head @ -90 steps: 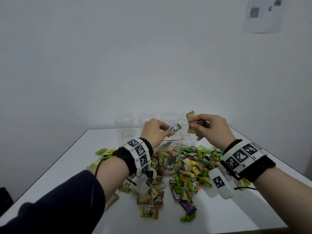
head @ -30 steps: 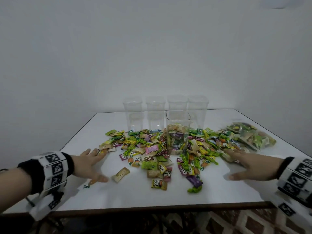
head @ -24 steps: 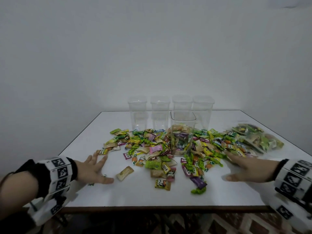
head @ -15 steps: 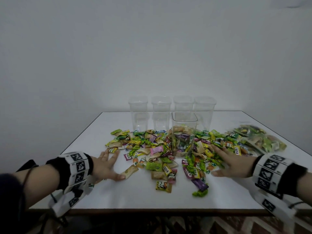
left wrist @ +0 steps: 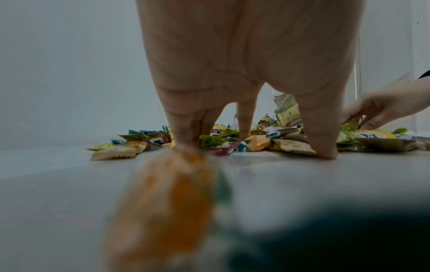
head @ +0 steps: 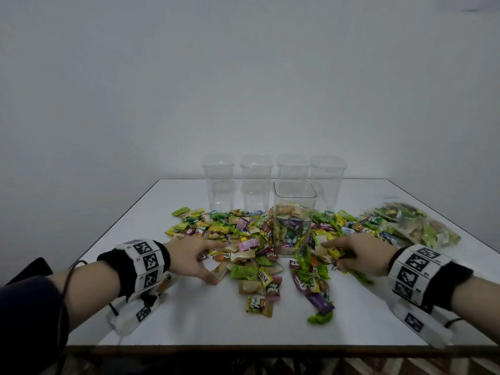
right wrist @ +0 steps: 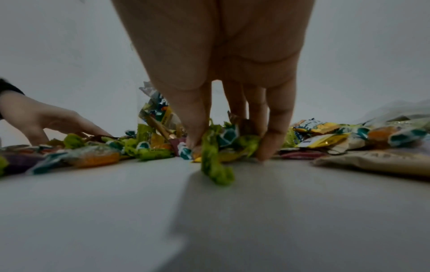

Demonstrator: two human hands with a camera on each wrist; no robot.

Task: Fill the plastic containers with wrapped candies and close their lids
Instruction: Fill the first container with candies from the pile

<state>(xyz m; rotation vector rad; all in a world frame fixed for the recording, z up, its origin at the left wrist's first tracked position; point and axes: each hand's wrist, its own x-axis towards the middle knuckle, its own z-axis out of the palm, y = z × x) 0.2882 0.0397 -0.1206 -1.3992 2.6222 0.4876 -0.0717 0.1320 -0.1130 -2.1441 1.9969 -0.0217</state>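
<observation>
An open clear container (head: pixel 294 194) stands mid-table, partly filled with wrapped candies. Loose candies (head: pixel 254 239) lie piled around it. My left hand (head: pixel 216 262) lies on the pile's left edge with fingers straight and spread; in the left wrist view this hand (left wrist: pixel 251 145) has its thumb tip on the table. My right hand (head: pixel 334 255) reaches into the pile just right of the container. In the right wrist view that hand (right wrist: pixel 229 147) points its fingers down among green candies (right wrist: pixel 214 162), thumb on one side, fingers on the other.
Several empty lidded containers (head: pixel 219 182) stand in a row behind the open one. A clear bag of candies (head: pixel 414 228) lies at the right. Bare white table (head: pixel 189 320) runs to the front edge. A blurred orange candy (left wrist: pixel 167 202) lies under my left wrist.
Both hands left the container's mouth, dropped to the table's front corners, then slid forward and inward into the candy pile. The stray candy by the left thumb was pushed toward the pile.
</observation>
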